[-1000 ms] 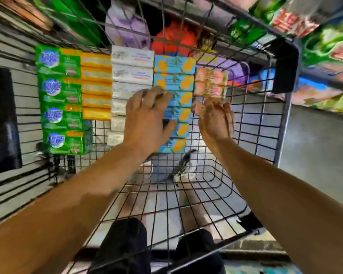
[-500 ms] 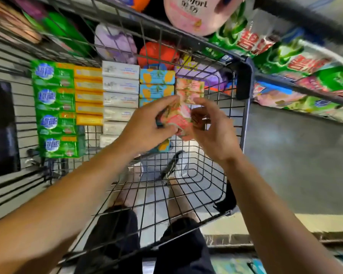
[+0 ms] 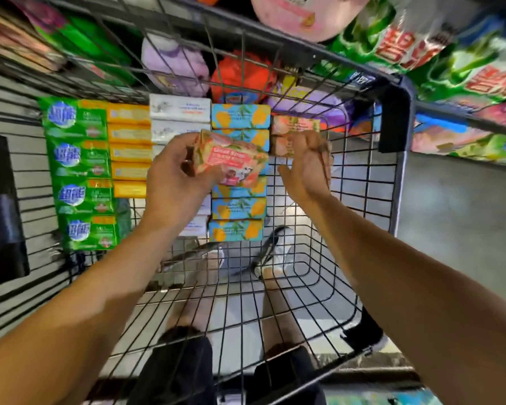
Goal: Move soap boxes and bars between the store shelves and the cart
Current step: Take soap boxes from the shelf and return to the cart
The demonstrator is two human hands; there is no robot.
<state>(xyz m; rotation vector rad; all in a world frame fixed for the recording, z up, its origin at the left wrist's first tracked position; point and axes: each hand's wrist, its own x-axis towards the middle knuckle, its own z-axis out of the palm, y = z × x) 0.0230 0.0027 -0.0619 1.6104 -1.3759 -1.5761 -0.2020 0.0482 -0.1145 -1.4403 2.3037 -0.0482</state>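
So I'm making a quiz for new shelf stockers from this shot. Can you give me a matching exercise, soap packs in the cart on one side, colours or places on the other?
Column one:
1. pink soap box
2. green soap packs
3. white soap boxes
4. blue soap boxes

Column two:
A. column of packs nearest the cart's left side
B. gripped in the left hand, above the cart
C. printed with yellow shapes
D. column between the yellow boxes and the blue ones

Pairs: 1-B, 2-A, 3-D, 4-C
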